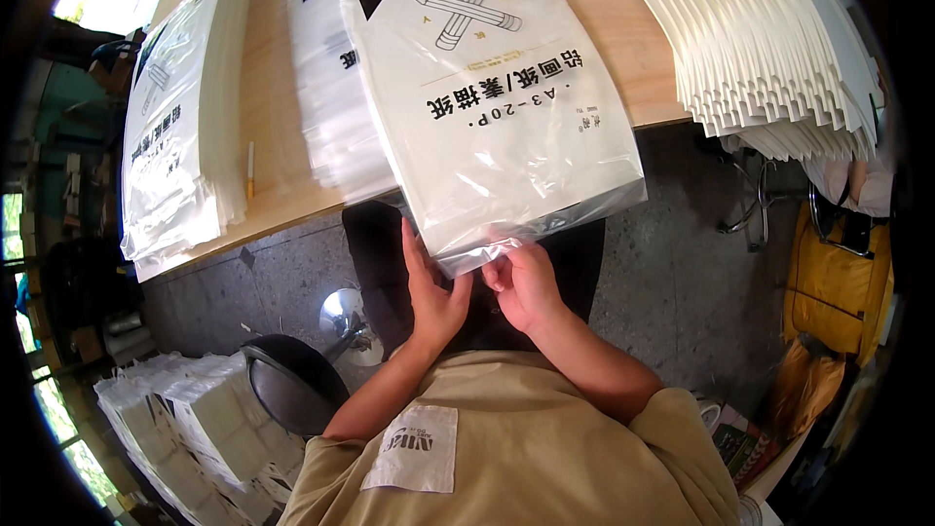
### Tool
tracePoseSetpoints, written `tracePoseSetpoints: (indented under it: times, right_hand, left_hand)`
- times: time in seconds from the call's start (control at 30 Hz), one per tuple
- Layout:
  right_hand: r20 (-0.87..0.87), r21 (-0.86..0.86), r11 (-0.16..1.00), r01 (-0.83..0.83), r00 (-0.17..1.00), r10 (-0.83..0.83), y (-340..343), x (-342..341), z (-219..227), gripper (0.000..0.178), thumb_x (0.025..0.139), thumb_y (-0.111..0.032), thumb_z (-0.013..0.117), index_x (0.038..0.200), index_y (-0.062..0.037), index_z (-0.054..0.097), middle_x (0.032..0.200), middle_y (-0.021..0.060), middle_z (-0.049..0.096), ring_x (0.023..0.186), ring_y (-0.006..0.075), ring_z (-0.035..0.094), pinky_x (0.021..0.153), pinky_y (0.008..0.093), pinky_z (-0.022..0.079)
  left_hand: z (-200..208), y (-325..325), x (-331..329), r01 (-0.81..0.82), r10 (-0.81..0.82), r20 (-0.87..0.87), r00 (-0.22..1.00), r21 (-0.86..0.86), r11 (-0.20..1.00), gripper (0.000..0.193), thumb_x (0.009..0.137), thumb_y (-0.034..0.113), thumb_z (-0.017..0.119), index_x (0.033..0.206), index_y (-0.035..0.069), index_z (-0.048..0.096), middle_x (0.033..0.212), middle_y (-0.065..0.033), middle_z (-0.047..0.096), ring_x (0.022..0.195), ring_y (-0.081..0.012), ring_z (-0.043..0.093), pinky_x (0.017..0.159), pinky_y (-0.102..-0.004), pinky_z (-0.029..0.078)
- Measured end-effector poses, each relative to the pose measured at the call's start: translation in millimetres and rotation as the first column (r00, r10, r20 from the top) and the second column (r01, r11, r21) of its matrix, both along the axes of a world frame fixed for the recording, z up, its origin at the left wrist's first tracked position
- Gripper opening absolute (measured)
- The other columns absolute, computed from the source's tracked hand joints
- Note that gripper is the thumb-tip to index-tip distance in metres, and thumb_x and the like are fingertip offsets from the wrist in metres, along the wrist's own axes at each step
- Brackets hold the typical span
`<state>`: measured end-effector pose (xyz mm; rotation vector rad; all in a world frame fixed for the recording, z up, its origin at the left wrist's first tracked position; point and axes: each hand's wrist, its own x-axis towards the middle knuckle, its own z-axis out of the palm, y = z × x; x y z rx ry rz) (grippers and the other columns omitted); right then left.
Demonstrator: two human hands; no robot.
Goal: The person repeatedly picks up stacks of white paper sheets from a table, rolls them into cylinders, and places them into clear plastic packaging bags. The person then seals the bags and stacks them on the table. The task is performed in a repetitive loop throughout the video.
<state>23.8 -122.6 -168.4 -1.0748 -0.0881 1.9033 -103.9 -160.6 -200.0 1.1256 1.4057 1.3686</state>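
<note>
A clear plastic bag (pixel 575 209) holds a pack of white drawing paper (pixel 516 161), its cover printed with crossed pencils. The pack lies over the table's front edge with its near end overhanging toward me. My right hand (pixel 528 290) has its fingers curled in a pinch on the loose plastic at the bag's near end. Beside the pack's near left corner, my left hand (pixel 435 294) has its fingers stretched along the side edge and its thumb apart. Partly under the pack, to the left, lie more bagged packs (pixel 326 107).
A stack of bagged packs (pixel 175 136) stands at the table's left, with a thin orange-and-white stick (pixel 250 170) beside it. Many white paper sets (pixel 740 29) fan out at the right. Below are a black stool seat (pixel 292 385), white bundles (pixel 209 419) and a yellow bag (pixel 838 282).
</note>
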Motion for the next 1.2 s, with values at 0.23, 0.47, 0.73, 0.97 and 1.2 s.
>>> tracePoseSetpoints:
  times: [0.23, 0.47, 0.73, 0.97, 1.2]
  right_hand:
    - [0.094, 0.088, 0.996, 0.006, 0.995, -0.014, 20.9, 2.8, 25.5, 0.011, 0.095, -0.015, 0.063, 0.09, -0.0047, 0.062, 0.071, 0.0037, 0.058, 0.048, 0.0124, 0.049, 0.04, 0.025, 0.035]
    - [0.029, 0.142, 0.99, -0.016, 1.0, 0.012, 36.3, 9.6, 47.7, 0.019, 0.094, -0.018, 0.068, 0.083, -0.0066, 0.057, 0.065, 0.0015, 0.052, 0.043, 0.0088, 0.04, 0.041, 0.0227, 0.029]
    - [0.115, 0.095, 0.988, -0.12, 0.987, 0.109, 54.4, 9.0, 52.5, 0.025, 0.092, -0.019, 0.07, 0.076, -0.0086, 0.055, 0.059, 0.0013, 0.048, 0.041, 0.0116, 0.04, 0.038, 0.0244, 0.025]
    - [0.128, 0.161, 0.986, 0.047, 0.989, -0.068, 52.6, 19.7, 27.2, 0.026, 0.094, -0.024, 0.068, 0.079, -0.0071, 0.056, 0.057, 0.0076, 0.056, 0.045, 0.02, 0.056, 0.042, 0.032, 0.04]
    - [0.13, 0.199, 0.974, 0.109, 0.982, -0.136, 33.6, 22.2, 30.0, 0.022, 0.096, -0.022, 0.064, 0.086, -0.002, 0.061, 0.071, 0.0092, 0.067, 0.052, 0.0177, 0.062, 0.048, 0.0281, 0.05]
  left_hand:
    - [14.5, -6.3, -7.8, -0.016, 0.006, -0.093, 0.996, -0.108, 0.994, 0.024, 0.102, 0.01, 0.048, 0.117, -0.006, 0.059, 0.099, -0.0122, 0.067, 0.087, -0.0151, 0.063, 0.078, -0.0281, 0.05]
    - [33.1, -14.7, -11.4, 0.106, -0.1, -0.285, 0.953, 0.004, 0.994, 0.022, 0.097, 0.006, 0.046, 0.083, -0.001, 0.062, 0.07, -0.0088, 0.064, 0.061, -0.0176, 0.062, 0.057, -0.029, 0.049]
    - [30.6, -26.7, -23.8, 0.236, -0.199, -0.428, 0.882, 0.036, 0.971, 0.015, 0.088, 0.0, 0.051, 0.08, 0.005, 0.063, 0.064, -0.0095, 0.061, 0.055, -0.0266, 0.063, 0.054, -0.0359, 0.051]
    - [24.5, -31.9, -41.9, 0.177, -0.201, -0.389, 0.899, -0.097, 0.979, 0.021, 0.095, 0.006, 0.049, 0.077, 0.003, 0.061, 0.061, -0.0103, 0.06, 0.052, -0.0253, 0.063, 0.052, -0.0344, 0.05]
    - [38.4, -13.8, -55.8, 0.402, -0.403, 0.009, 0.915, -0.108, 0.909, 0.037, 0.097, 0.021, 0.061, 0.127, 0.001, 0.056, 0.121, -0.0139, 0.064, 0.112, -0.0215, 0.062, 0.097, -0.0367, 0.048]
